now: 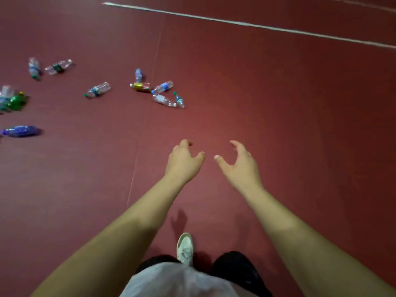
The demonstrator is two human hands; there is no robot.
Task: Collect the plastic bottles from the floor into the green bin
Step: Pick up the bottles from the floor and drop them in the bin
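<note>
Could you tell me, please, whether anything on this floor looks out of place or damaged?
Plastic bottles lie scattered on their sides across the red floor: five clustered near the middle, more towards the left. The green bottle at the left edge looks crumpled, though blurred. The left hand and right hand hold nothing.

Both hands, left (184, 160) and right (240, 161), hover empty above the red floor (278, 103), bottles (162, 87) scattered beyond.
</note>
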